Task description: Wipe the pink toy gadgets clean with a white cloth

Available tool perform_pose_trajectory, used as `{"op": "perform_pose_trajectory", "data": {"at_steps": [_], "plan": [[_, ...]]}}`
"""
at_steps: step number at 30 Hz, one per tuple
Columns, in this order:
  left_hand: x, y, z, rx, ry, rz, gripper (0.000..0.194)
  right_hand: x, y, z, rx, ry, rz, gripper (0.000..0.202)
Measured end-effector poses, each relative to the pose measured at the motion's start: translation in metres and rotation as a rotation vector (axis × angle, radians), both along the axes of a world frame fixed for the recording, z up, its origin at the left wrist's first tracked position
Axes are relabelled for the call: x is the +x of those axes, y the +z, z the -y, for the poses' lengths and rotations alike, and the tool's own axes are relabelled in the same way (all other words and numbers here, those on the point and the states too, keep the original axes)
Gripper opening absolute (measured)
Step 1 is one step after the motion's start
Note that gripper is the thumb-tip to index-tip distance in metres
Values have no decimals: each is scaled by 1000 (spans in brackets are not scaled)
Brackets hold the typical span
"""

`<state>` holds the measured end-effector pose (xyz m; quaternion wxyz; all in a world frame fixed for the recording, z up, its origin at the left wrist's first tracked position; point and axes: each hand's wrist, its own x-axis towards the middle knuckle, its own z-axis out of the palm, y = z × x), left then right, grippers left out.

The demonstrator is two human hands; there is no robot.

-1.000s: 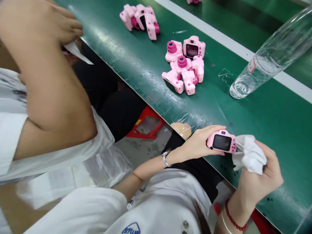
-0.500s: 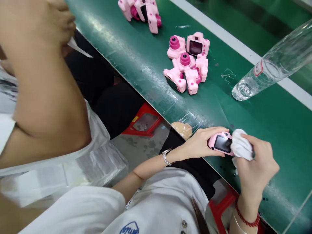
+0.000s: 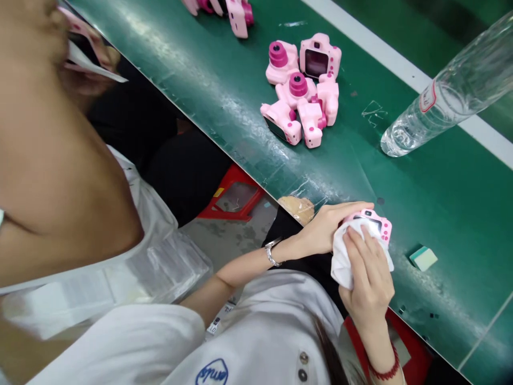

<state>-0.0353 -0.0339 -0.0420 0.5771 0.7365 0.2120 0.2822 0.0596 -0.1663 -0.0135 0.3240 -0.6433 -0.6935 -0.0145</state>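
A pink toy camera (image 3: 385, 229), screen side up, is held by its left end in my left hand (image 3: 324, 227) at the table's front edge. My right hand (image 3: 369, 275) presses a white cloth (image 3: 342, 259) over the lower part of the camera and its screen. The cloth hides part of the screen and some fingertips of my left hand. To the right of the hands, a small green and white block (image 3: 424, 259) lies on the green table (image 3: 452, 214).
Several pink toy cameras (image 3: 297, 88) stand in a cluster further back, with more (image 3: 239, 18) at the top edge. A clear bottle (image 3: 430, 112) with liquid is at the right. A person's arm (image 3: 72, 149) fills the left side, above a red stool (image 3: 232, 200).
My right hand has moved left and down, bringing the cloth across the camera's screen. The green and white block has come into sight. At the left, the person's hands now show a pink camera.
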Motion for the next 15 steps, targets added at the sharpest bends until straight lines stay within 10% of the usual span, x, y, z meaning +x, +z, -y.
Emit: {"op": "perform_pose_trajectory", "data": {"at_steps": [4,8,10,15], "plan": [[2,0,-1,-31,15,-31,61,16,9,39,-217,-37,-557,38],[1,6,-4,-54,-36,-37,70,33,7,50,-74,-872,-1116,14],[-1,13,-4,-92,-56,-34,73,37,6,40,94,-1075,-1220,17],[-5,31,1,-166,-81,15,95,35,5,8,-89,-797,-1331,30]]}}
